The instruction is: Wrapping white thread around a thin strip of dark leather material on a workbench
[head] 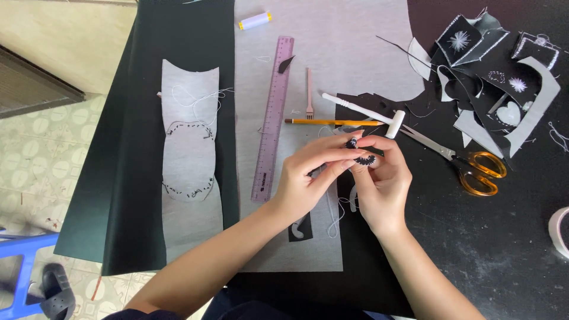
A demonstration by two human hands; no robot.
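Head view, left to right: tiled floor and blue stool off the table edge, dark sandal beside it. Then black cloth draped over the table, grey felt strip laid flat on it with a stitched dashed oval, kept spread out and readable. Next a purple ruler lying lengthwise on grey felt sheet, spool of thread above. Left hand and right hand raised together mid-table, fingertips of both pinched on a small black felt piece with white stitches, held close, probably to steady fine handwork. Pencil, white mallet just behind. Orange-handled scissors within easy reach at right; scrap pile pushed to far corner
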